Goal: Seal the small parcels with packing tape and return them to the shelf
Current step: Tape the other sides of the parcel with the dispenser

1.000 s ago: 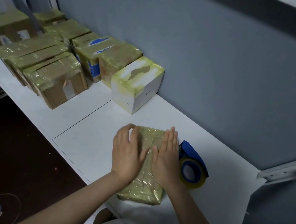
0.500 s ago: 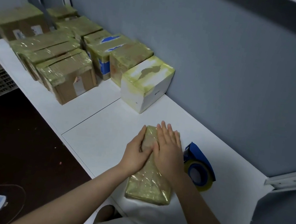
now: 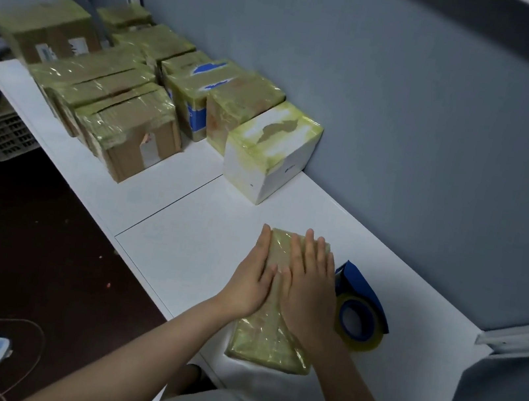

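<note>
Light was dim and cool where I worked. Soft glare lay on the yellowish tape-wrapped cardboard boxes (image 3: 123, 98); the far-left ones were blurred, and frame edges bowed.

Yellowish-green parcel (image 3: 271, 343); blue tape dispenser (image 3: 361, 293); seemingly white shelf (image 3: 200, 245).

The left hand (image 3: 252, 278) lies against the left edge of the parcel (image 3: 268, 343), fingers straight and together, pointing away from the body. The right hand (image 3: 310, 287) presses flat on the parcel's top, fingers straight and slightly spread, thumbs close together.
</note>
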